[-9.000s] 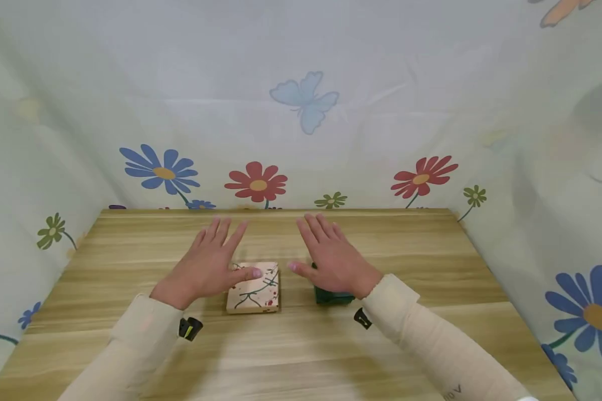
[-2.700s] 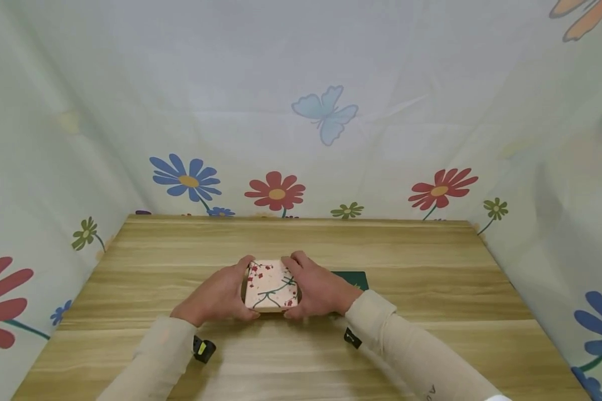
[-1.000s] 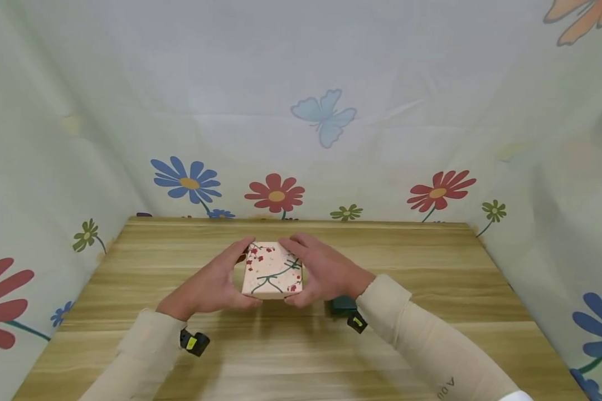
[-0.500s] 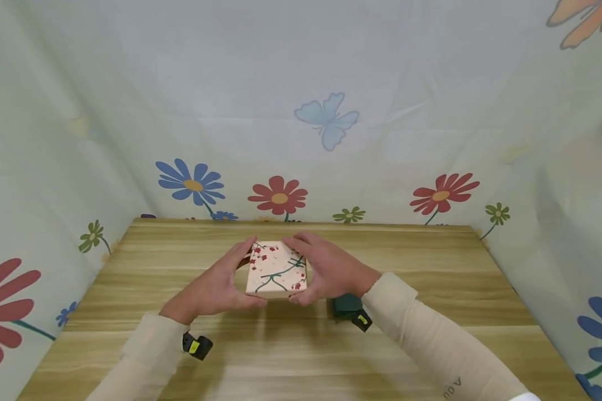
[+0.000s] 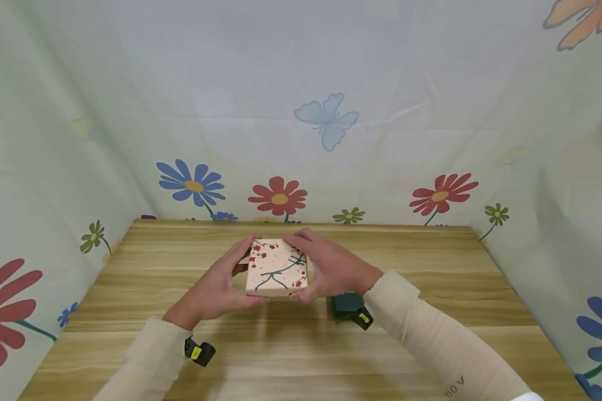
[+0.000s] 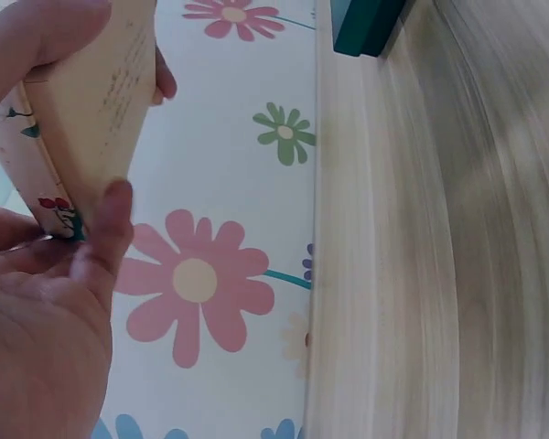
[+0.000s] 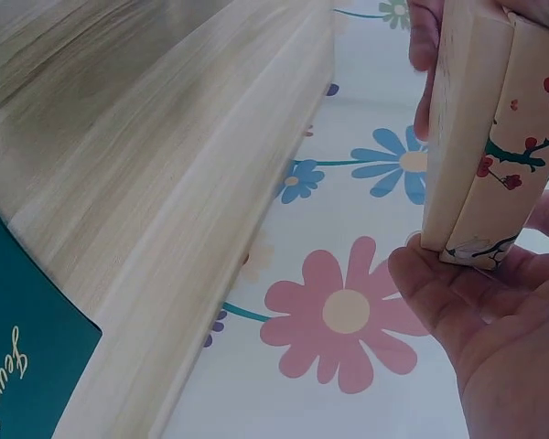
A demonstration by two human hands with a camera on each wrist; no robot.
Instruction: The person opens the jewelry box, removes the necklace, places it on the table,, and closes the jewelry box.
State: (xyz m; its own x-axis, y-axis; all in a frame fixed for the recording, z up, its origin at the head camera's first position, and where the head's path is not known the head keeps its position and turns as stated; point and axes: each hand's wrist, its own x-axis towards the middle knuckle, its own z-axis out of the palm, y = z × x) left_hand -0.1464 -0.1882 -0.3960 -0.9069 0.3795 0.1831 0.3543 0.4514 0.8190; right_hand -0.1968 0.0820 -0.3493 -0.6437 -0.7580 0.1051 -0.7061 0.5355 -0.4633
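Observation:
A flat cream box [image 5: 276, 267] with red blossoms and dark green branches is held up off the table between both hands. My left hand [image 5: 213, 289] grips its left side, thumb at the near edge and fingers at the far edge. On the right side, my right hand [image 5: 333, 267] holds it the same way. The right wrist view shows a seam along the side of the box [image 7: 503, 137], like a lid over a base. Small print marks the underside of the box [image 6: 101, 119] in the left wrist view. Below my right wrist lies a dark green box [image 5: 346, 305], partly hidden.
Gold lettering reading "Jewelry", cut off at the frame edge, marks the green box [image 7: 27, 329] in the right wrist view. The wood-grain table [image 5: 271, 356] ends at a white cloth [image 5: 391, 72] printed with flowers and butterflies, which surrounds it at the back and sides.
Earlier my hands were spread, apart, over the boxes. They then took hold of the cream box from both sides and lifted it off the table. Over the last half second it barely moves.

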